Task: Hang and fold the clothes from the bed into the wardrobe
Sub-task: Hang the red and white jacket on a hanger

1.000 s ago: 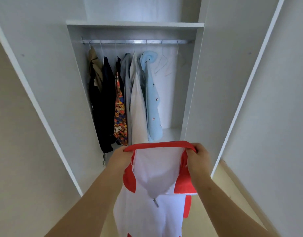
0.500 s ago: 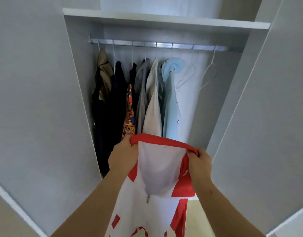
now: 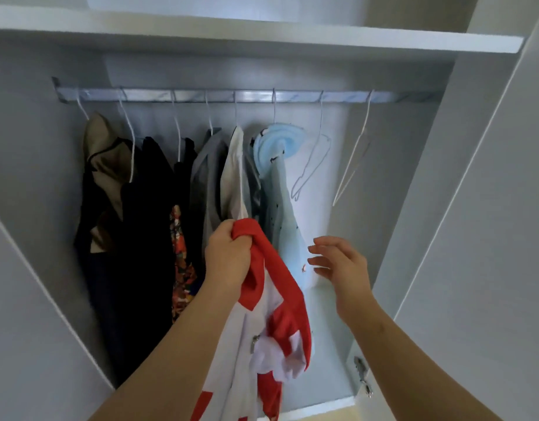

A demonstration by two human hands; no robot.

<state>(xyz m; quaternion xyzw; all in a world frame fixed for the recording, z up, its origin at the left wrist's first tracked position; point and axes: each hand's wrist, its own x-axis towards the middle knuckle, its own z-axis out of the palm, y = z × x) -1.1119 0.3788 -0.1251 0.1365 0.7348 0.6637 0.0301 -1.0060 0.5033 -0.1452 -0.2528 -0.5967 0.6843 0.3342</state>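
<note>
A red and white garment with a small zip hangs bunched from my left hand, which grips its red collar in a fist. My right hand is free of it, fingers spread, raised in front of the wardrobe's right part. Above runs the metal rail. Two empty white wire hangers hang at its right end, above and beyond my right hand. The bed is out of view.
Several clothes hang on the rail: tan and black pieces at the left, a patterned one, a grey and a white shirt, a light blue shirt. A white shelf tops the space. The open door stands at right, with a hinge.
My right hand has let go of the red collar and opened, moving up and right. The garment now hangs bunched from my left hand alone. I am closer to the wardrobe.
</note>
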